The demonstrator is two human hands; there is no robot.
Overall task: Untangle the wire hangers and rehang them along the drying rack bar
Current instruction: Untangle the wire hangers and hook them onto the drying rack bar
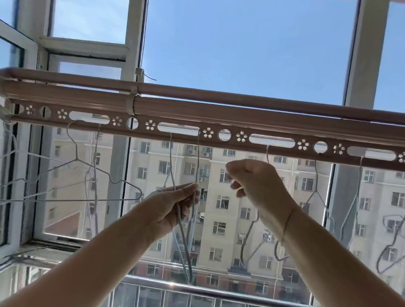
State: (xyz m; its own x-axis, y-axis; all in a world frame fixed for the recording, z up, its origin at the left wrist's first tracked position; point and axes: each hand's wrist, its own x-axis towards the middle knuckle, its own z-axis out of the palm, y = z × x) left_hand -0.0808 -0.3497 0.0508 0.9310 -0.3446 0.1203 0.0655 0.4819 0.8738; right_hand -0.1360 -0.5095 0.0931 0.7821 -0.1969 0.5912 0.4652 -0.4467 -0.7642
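Note:
A pinkish drying rack bar (223,117) with slots and flower cut-outs runs across the view. Several thin white wire hangers hang from its slots. My left hand (171,208) is closed on the neck of a hanger (171,165) whose hook sits in the middle slot, with a second hanger (197,162) hooked close beside it. My right hand (258,183) is raised just right of them, fingers curled loosely with nothing visibly in them; behind it hangs another hanger (248,237). Hangers (73,182) at the left overlap one another.
More hangers (393,241) dangle at the right end. Behind the rack are white window frames (134,26), glass and a metal railing (210,293). An opened window sash (11,41) juts in at the left. Apartment blocks stand outside.

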